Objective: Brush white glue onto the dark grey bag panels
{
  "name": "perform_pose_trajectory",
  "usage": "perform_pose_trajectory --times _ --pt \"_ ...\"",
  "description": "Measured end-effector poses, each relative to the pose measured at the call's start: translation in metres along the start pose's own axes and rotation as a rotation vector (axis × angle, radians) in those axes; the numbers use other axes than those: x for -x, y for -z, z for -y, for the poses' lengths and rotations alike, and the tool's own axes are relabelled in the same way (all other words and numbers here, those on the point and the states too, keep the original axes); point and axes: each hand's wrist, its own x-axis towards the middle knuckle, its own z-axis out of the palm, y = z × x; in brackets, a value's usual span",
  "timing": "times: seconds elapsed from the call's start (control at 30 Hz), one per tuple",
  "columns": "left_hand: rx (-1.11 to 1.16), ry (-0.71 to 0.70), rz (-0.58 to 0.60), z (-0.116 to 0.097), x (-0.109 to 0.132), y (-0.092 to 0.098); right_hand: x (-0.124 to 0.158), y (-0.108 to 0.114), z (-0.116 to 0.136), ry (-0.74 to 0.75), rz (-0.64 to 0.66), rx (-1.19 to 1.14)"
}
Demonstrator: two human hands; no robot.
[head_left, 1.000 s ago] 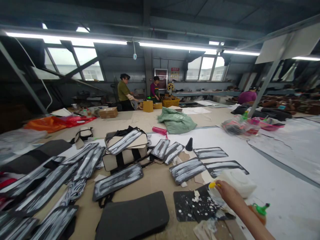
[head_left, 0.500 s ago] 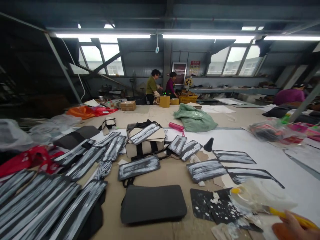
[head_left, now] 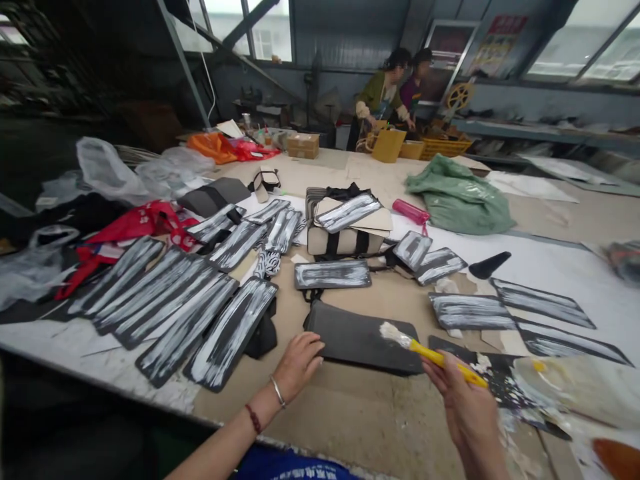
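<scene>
My right hand (head_left: 463, 393) is closed round the yellow handle of a paintbrush (head_left: 433, 355). Its whitish, coated bristles are over the right part of a plain dark grey panel (head_left: 353, 333); contact is unclear. At that panel's left end, my left hand (head_left: 299, 360) reaches in with fingers extended, the tips at the edge. A clear tub (head_left: 565, 380) of pale paste stands to the right of the brush hand. Under and beside the tub lies a black sheet (head_left: 500, 380) spattered with white. Beyond the plain panel is a white-streaked panel (head_left: 333, 274).
Several streaked panels (head_left: 165, 293) spread over the left side, others (head_left: 473, 311) to the right. A stack of beige and black pieces (head_left: 345, 241), a pink pouch (head_left: 410, 211) and a green bag (head_left: 460, 193) lie farther back. Two people (head_left: 383, 93) stand beyond the table.
The view has tilted down and turned left. My right hand has brought the brush from beside the tub over the plain panel. My left hand has come into view at its left end.
</scene>
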Motion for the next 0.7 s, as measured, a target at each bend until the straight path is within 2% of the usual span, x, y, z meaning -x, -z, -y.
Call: perform_pose_trajectory --times 0.07,0.13,0.2,0.3,0.4,0.47,0.57,0.7 --pt "-0.033 -0.060 0.084 0.003 -0.004 -0.004 0.009 -0.056 -0.005 -0.082 0.055 -0.114" --pt "-0.061 -0.078 0.159 0.005 -0.007 -0.007 0.016 -0.098 -0.009 -0.136 0.101 -0.155" --pt "-0.086 -0.072 0.211 0.007 -0.009 -0.010 0.019 -0.124 -0.013 -0.168 0.131 -0.163" --pt "-0.119 -0.072 0.233 0.010 -0.011 -0.013 0.019 -0.143 -0.017 -0.191 0.140 -0.153" --pt "-0.132 -0.100 0.199 0.014 -0.012 -0.016 0.014 -0.145 -0.019 -0.179 0.100 -0.124" --pt "-0.125 -0.114 0.180 0.016 -0.012 -0.018 0.009 -0.136 -0.020 -0.144 0.061 -0.088" --pt "-0.099 -0.108 0.172 0.019 -0.011 -0.019 -0.004 -0.109 -0.022 -0.082 -0.018 0.002" --pt "-0.078 -0.095 0.172 0.023 -0.010 -0.020 -0.026 -0.059 -0.024 0.019 -0.159 0.159"
